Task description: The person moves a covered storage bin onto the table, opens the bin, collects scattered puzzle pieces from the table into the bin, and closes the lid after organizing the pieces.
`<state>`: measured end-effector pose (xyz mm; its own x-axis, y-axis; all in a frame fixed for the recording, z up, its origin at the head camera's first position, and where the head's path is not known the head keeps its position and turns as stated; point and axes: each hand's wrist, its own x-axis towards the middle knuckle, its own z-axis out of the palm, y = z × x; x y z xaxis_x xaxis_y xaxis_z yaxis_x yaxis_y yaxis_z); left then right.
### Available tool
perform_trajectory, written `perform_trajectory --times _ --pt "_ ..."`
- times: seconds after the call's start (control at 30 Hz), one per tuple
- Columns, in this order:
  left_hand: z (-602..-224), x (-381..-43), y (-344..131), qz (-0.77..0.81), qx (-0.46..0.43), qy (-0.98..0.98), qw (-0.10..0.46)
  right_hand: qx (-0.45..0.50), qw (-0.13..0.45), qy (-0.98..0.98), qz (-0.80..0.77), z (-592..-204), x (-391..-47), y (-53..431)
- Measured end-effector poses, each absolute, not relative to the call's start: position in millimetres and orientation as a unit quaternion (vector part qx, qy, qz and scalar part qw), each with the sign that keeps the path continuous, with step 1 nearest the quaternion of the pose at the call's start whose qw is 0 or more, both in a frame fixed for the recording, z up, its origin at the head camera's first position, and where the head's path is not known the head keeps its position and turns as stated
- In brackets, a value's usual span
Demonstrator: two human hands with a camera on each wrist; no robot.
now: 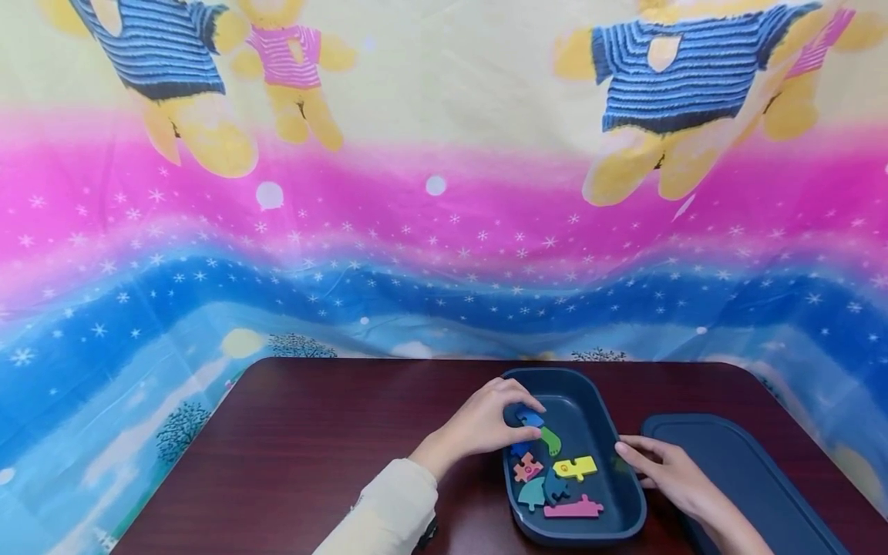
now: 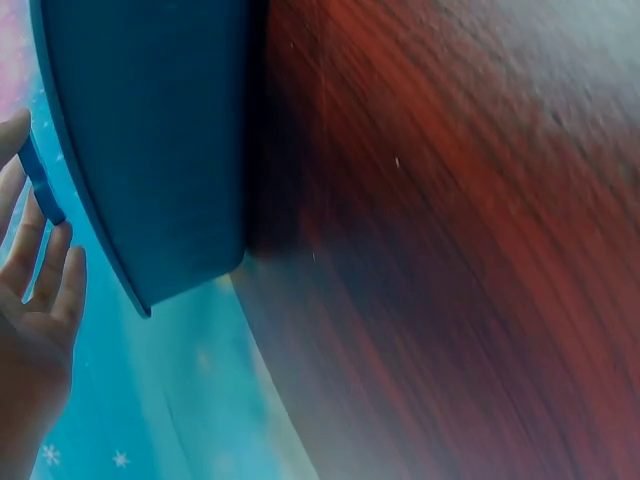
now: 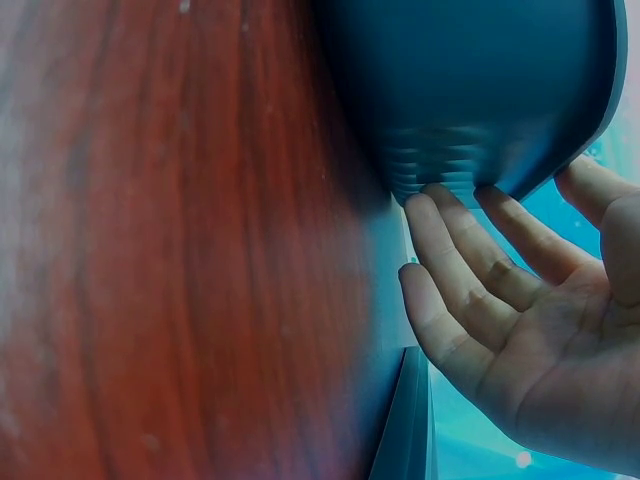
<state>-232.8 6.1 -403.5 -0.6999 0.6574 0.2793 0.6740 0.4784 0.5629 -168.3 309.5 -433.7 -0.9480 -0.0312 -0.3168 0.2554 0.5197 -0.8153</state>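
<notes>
A dark blue rectangular box (image 1: pixel 583 428) stands on the table with several coloured puzzle pieces inside. Over its left side, my left hand (image 1: pixel 479 420) pinches a blue puzzle piece (image 2: pixel 40 180) between thumb and fingers. Below that hand lie a green piece (image 1: pixel 551 442), an orange piece (image 1: pixel 528 467), a yellow piece (image 1: pixel 577 467), a teal piece (image 1: pixel 533 493), a dark blue piece (image 1: pixel 556 487) and a pink piece (image 1: pixel 576 507). My right hand (image 1: pixel 669 470) holds the box's right side, thumb at the rim and fingertips against the outer wall.
To the right of the box lies a flat dark blue lid (image 1: pixel 749 470), partly behind the right hand and forearm. The dark red wooden table (image 1: pixel 312 447) reaches back to a patterned cloth (image 1: pixel 416 231) with bears and snowflakes.
</notes>
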Motion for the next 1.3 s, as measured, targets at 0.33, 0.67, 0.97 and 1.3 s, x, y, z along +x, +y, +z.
perform_trajectory --times 0.33,0.67,0.97,1.3 --pt "-408 -232 22 -0.321 -0.402 -0.858 -0.003 0.07 0.151 0.86 -0.482 -432 -169 311" --pt "-417 -233 28 -0.284 -0.401 -0.871 -0.006 0.065 0.147 0.859 -0.487 -431 -169 310" --pt "-424 -229 30 -0.287 -0.401 -0.87 -0.008 0.07 0.148 0.859 -0.484 -431 -168 308" --pt "-425 -230 30 -0.279 -0.406 -0.87 0.003 0.066 0.147 0.859 -0.486 -431 -167 308"
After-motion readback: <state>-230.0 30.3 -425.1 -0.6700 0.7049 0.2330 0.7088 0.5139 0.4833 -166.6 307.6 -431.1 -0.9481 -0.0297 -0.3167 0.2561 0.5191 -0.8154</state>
